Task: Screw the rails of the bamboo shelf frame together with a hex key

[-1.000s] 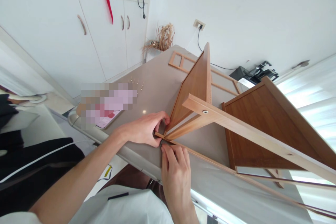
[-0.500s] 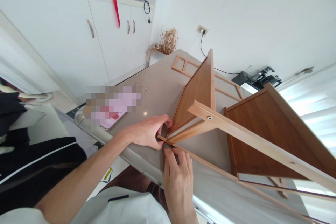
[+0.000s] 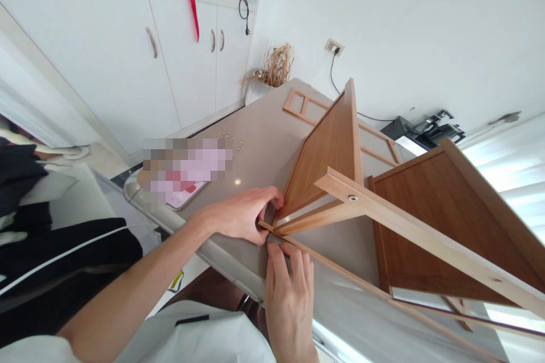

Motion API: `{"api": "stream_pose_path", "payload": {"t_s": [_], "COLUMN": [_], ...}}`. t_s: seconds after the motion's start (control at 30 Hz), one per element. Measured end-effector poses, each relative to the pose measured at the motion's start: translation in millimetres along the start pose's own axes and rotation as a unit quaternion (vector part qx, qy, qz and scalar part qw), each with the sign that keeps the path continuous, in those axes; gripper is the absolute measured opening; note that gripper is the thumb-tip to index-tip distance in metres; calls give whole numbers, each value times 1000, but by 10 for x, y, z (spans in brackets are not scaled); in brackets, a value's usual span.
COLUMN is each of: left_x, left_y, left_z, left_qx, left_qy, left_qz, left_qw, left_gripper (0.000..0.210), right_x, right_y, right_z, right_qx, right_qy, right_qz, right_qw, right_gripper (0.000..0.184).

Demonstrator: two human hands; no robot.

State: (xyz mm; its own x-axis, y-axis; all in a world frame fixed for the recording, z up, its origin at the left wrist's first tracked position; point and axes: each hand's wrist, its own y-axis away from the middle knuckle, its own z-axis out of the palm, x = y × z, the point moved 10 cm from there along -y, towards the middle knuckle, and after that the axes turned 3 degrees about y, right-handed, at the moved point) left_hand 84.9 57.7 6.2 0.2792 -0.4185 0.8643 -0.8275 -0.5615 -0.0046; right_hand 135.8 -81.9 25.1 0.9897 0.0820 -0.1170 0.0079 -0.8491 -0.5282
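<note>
A wooden shelf unit with two brown panels, a near one (image 3: 323, 150) and a farther one (image 3: 451, 221), rests on its side on the table. My left hand (image 3: 242, 216) is closed round the near corner, thumb and fingers on either side of the lower rail's end. Just below that corner, my right hand (image 3: 290, 283) has its thumb and forefinger pinched together against the lower rail (image 3: 349, 270). Whatever sits between those fingertips is too small and hidden to name. An upper rail (image 3: 404, 221) slants toward the right, with a metal fastener set near its end.
The grey table (image 3: 255, 153) carries several small metal pieces (image 3: 233, 139) and a phone-like thing (image 3: 183, 198), partly blurred out. A flat wooden frame (image 3: 293, 103) lies behind the shelf. Dried plants (image 3: 279, 65) stand at the far corner, and a black appliance (image 3: 430, 127) is farther right.
The whole view has shifted slightly, and the wooden unit appears a little farther right. Both hands keep the same grip at the corner.
</note>
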Motion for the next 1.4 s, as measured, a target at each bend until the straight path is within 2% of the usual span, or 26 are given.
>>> {"api": "stream_pose_path", "payload": {"t_s": [0.27, 0.47, 0.7, 1.13, 1.4], "left_x": [10, 19, 23, 8, -33], "left_y": [3, 3, 1, -12, -9], "left_z": [4, -5, -3, 3, 24], "left_qx": [-1, -4, -4, 0, -5], "left_qy": [3, 3, -3, -4, -8], "left_qz": [6, 2, 2, 4, -4], "left_qw": [1000, 1000, 1000, 1000, 1000], "left_gripper": [51, 51, 50, 50, 51], "right_x": [-63, -84, -97, 64, 112], "right_y": [-30, -43, -53, -40, 1], "right_z": [-26, -14, -49, -12, 54], "right_qx": [-3, -15, -4, 12, 10], "right_qy": [11, 20, -10, -52, -78], "right_qz": [-22, -2, -16, 49, 69], "right_qw": [1000, 1000, 1000, 997, 994], "right_gripper": [28, 31, 31, 20, 22]}}
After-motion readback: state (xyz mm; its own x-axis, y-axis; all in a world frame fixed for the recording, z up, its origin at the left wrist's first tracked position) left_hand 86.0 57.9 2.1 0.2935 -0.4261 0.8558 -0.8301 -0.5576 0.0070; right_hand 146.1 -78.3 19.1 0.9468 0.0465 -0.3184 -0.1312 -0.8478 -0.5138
